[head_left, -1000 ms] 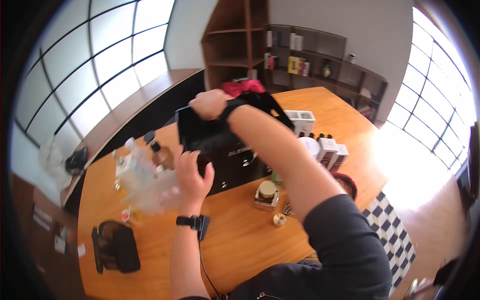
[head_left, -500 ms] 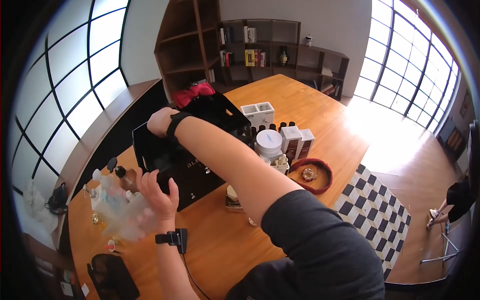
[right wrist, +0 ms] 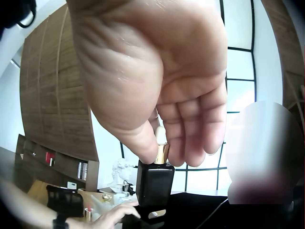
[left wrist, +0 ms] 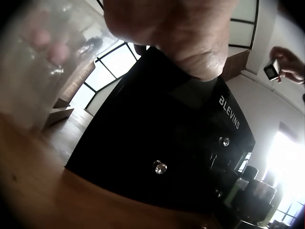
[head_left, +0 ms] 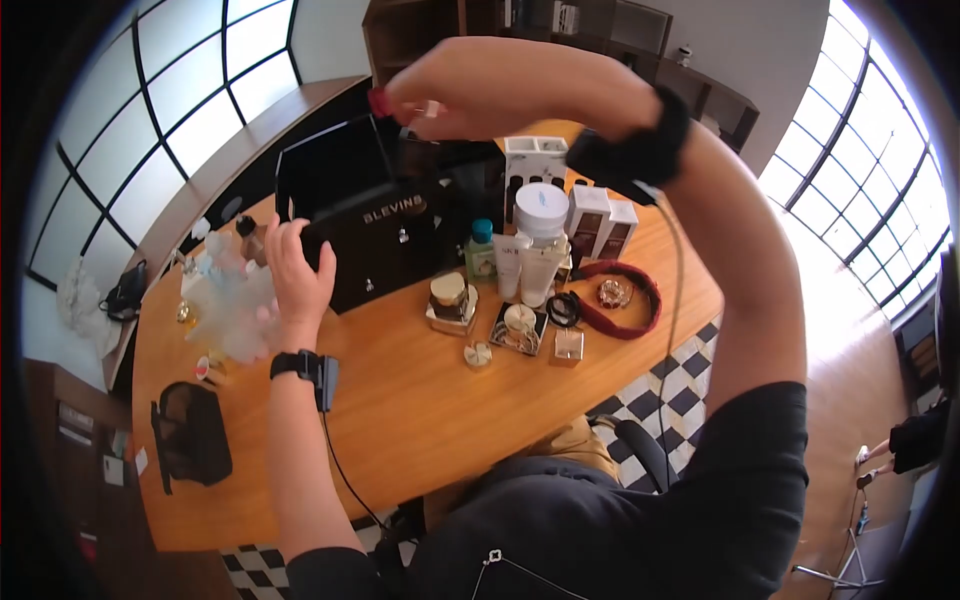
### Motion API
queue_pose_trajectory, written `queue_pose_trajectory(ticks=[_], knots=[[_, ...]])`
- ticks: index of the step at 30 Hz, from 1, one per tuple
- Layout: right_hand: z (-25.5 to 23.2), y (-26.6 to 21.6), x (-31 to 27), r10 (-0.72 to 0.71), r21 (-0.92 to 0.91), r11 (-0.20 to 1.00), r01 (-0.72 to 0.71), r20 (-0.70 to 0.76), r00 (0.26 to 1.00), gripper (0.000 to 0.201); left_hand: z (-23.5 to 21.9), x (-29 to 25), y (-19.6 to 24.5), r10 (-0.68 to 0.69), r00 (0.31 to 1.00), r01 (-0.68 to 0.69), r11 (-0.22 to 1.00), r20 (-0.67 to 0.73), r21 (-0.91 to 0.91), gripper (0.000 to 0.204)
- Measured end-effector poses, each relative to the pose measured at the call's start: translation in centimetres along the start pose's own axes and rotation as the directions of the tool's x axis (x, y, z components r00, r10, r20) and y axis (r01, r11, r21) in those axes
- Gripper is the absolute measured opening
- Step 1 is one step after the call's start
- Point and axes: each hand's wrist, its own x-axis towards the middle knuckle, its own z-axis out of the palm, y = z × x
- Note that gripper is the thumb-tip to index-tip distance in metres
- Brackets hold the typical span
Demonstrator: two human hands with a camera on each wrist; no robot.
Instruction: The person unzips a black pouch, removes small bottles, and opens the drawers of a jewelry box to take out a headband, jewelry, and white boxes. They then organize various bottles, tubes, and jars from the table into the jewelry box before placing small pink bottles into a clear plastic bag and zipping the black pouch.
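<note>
My right hand [head_left: 470, 88] is raised above a black box [head_left: 345, 245] lettered BLEVINS. It pinches a small square dark bottle [right wrist: 155, 185] with a gold neck between thumb and fingertips. The left wrist view shows that bottle [left wrist: 271, 70] held up at the right. My left hand [head_left: 302, 272] is at the front left of the box, fingers extended and thumb apart. Clear knobs [left wrist: 161, 167] stud the box's front. Part of a red bow [head_left: 380, 101] shows behind my right hand.
Right of the box stand a white jar [head_left: 541, 203], tubes [head_left: 540, 275], boxes [head_left: 588, 215] and a green bottle [head_left: 481, 255]. A red headband [head_left: 655, 295] lies nearby. Clear plastic containers [head_left: 230, 300] are at the left, a black mesh organizer [head_left: 192, 430] in front of them.
My right hand has risen from the box and now holds the small dark bottle up. My left hand stays by the box's front left. The head view has shifted.
</note>
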Motion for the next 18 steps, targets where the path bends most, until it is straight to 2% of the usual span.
queue_pose_trajectory(ticks=[3, 7, 10, 13, 17, 18], knots=[[0.4, -2.9, -6.1, 0.083, 0.079, 0.993, -0.091, 0.093, 0.992, 0.014, -0.2, -0.1, 0.1, -0.041, 0.998, 0.041, 0.999, 0.057, 0.008, 0.042], [3.0, -5.6, -12.8, 0.032, 0.034, 0.999, -0.042, 0.256, 0.966, 0.013, -0.7, -0.2, 0.1, -0.086, 0.989, 0.079, 0.995, 0.121, 0.055, 0.047], [5.6, -5.9, -16.6, 0.071, -0.072, 0.996, -0.048, 0.363, 0.929, 0.013, -1.1, 0.0, 0.2, -0.093, 0.986, 0.083, 0.994, 0.141, 0.075, 0.049], [6.9, -6.5, -19.4, 0.083, -0.031, 0.997, -0.077, 0.405, 0.911, 0.014, -1.2, -0.1, 0.2, -0.112, 0.979, 0.093, 0.989, 0.17, 0.111, 0.049], [11.2, -6.5, -22.7, 0.124, -0.03, 0.992, -0.126, 0.502, 0.856, 0.015, -1.0, -0.1, 0.2, -0.132, 0.975, 0.11, 0.986, 0.177, 0.129, 0.048], [11.7, -6.7, -23.0, 0.154, -0.076, 0.988, -0.135, 0.549, 0.821, 0.016, -1.0, -0.1, 0.2, -0.136, 0.975, 0.113, 0.984, 0.173, 0.137, 0.048]])
